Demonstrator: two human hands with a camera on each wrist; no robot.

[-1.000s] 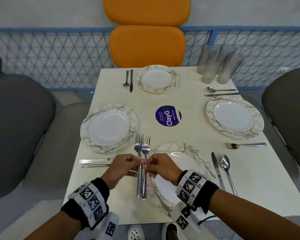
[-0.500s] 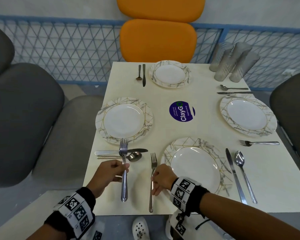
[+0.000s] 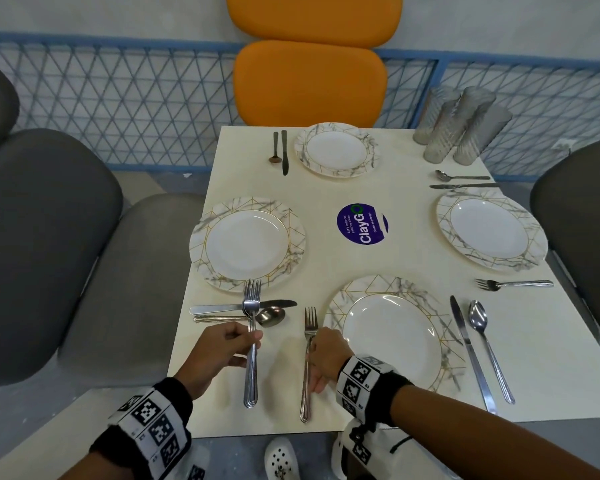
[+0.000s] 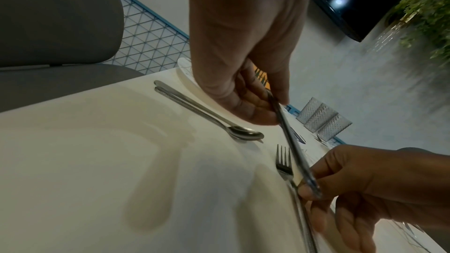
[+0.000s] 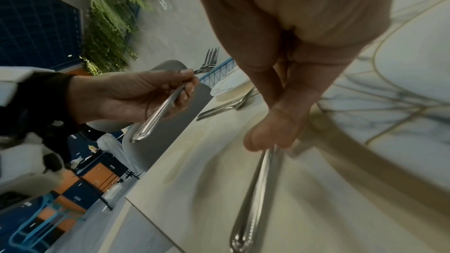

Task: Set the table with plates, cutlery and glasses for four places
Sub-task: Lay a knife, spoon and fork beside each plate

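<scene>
Beside the near plate (image 3: 392,336), right hand (image 3: 324,358) apparently pinches one fork (image 3: 307,362), left hand (image 3: 219,351) grips another fork (image 3: 252,344)

head: above, looking down | wrists: close, low | shared: forks (image 3: 251,341)

Orange chair (image 3: 310,81) against blue mesh railing (image 3: 118,105); grey chairs (image 3: 45,244) flanking; pale wall (image 3: 118,12).
</scene>
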